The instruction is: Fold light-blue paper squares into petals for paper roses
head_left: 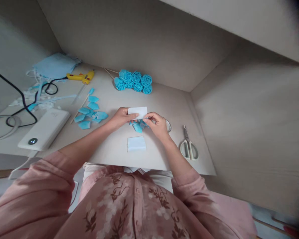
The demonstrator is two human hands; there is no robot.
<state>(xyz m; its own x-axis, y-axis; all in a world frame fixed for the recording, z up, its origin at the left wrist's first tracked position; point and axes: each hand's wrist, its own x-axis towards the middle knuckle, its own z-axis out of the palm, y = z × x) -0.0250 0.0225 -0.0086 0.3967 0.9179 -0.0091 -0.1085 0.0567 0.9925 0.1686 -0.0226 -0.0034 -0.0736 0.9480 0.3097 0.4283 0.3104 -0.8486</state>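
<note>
Between my two hands is a small white rectangular piece of fabric (141, 111), raised a little above the table. My left hand (123, 118) pinches its left end, thumb on top. At its lower right corner, the fingers of my right hand (157, 124) are closed on the edge. Beneath and behind the hands lie some blue cut petals (137, 127), partly hidden. A pale blue-white fabric rectangle (136, 144) rests flat on the table, nearer to me. Just past my right hand shows part of a round roll (168, 126), mostly covered.
Blue fabric roses (136, 82) on sticks lie at the back. Left are loose blue petals (89, 113), a stick (80, 108), a yellow glue gun (81, 77), face masks (55, 65), a white power bank (45, 129) and cables. Scissors (188, 146) lie right, near a side wall.
</note>
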